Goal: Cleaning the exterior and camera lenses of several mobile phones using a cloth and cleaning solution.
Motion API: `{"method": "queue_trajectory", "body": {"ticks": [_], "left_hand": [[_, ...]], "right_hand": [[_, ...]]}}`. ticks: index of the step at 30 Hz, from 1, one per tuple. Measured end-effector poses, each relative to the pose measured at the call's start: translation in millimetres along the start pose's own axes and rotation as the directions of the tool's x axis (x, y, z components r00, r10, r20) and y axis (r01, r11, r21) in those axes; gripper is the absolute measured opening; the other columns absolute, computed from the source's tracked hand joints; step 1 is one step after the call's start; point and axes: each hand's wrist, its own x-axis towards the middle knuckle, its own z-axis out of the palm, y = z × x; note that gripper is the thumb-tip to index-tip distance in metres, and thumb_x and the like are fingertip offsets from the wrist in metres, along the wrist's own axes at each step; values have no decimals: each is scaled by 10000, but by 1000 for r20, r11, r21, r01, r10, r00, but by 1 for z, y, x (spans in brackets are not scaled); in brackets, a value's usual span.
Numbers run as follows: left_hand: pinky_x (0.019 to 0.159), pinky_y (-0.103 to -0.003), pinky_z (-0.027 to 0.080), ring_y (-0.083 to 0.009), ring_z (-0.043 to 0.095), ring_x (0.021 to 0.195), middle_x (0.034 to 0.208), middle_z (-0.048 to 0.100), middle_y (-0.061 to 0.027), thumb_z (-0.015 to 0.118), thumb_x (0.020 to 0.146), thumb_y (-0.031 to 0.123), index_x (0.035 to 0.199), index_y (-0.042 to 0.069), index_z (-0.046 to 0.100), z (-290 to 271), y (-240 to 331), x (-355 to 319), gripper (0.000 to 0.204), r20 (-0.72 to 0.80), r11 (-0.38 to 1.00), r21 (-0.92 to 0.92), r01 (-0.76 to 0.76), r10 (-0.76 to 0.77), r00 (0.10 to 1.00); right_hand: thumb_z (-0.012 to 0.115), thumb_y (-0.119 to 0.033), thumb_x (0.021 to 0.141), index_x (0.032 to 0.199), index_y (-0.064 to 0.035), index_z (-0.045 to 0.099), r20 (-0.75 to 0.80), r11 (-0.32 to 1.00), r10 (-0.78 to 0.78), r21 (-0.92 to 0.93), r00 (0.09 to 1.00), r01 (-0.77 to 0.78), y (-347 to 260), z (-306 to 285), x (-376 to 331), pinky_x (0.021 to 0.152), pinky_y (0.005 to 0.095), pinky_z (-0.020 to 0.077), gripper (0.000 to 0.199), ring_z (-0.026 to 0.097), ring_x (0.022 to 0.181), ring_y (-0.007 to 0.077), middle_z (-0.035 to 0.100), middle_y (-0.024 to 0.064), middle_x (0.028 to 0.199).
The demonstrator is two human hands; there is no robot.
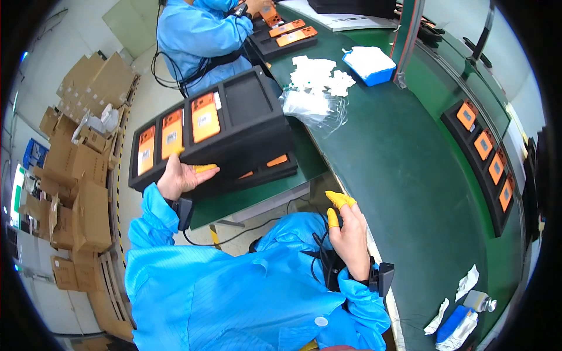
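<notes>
My left hand (182,178), with yellow finger cots on the thumb and a finger, is at the near side of a stack of black foam trays (257,131). Its fingers are stretched out and seem to touch the stack's edge. In the top tray, orange phones (205,117) with camera openings and white labels lie in three slots, and the right slot holds none. Lower down, slivers of orange show in another tray (284,169). By the green bench's edge, my right hand (349,237) hangs with spread, yellow-capped fingers and nothing in it.
Another person in blue (202,41) handles orange phones at the back. The green bench (404,175) bears clear plastic bags (316,108), a blue bin (369,65), a long black tray (477,152) of phones and a small bottle (480,301). Cartons (91,216) stand on the left.
</notes>
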Motion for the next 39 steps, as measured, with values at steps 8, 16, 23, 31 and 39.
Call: {"method": "queue_trajectory", "body": {"ticks": [8,16,23,31,39], "left_hand": [[785,-395,629,-396,666,983,1138,638,-249,504,995,404,1244,-53,522,-35,-67,-21,520,237,936,-299,-184,260,936],[668,-327,638,-244,691,970,1177,661,-164,559,984,286,1252,1,560,-12,-132,-47,391,382,872,-66,-485,471,795],[1012,-478,504,-301,593,1187,1346,558,-192,539,988,294,1386,-14,440,58,-198,-16,513,646,940,239,-243,33,763],[825,-387,591,-346,672,1013,1202,617,-211,390,1025,477,1326,-28,471,158,-306,-7,594,454,574,819,5,-654,605],[686,-350,586,-289,719,821,944,692,-231,462,1037,312,1082,-95,639,202,-266,-11,446,364,72,878,-473,-742,563]], "right_hand": [[596,10,869,1411,-22,442,-126,920,230,350,965,-174,5,4,3,834,370,521,565,648,998,321,608,204,1161],[523,-132,1005,1558,-77,61,16,554,344,804,939,-217,-6,-12,-13,1019,358,413,722,522,1239,260,420,229,1409],[625,-40,908,1483,39,305,-535,843,522,443,664,-305,-1,-69,-111,1097,349,333,662,457,1322,251,465,187,1438],[584,-72,928,1376,47,463,-813,720,530,281,241,-635,-3,-105,-206,970,331,432,479,584,1117,298,604,199,1224],[629,-10,826,1166,24,621,-950,337,141,-220,280,-915,29,-167,-235,864,444,454,342,542,979,400,560,222,1058]]}}
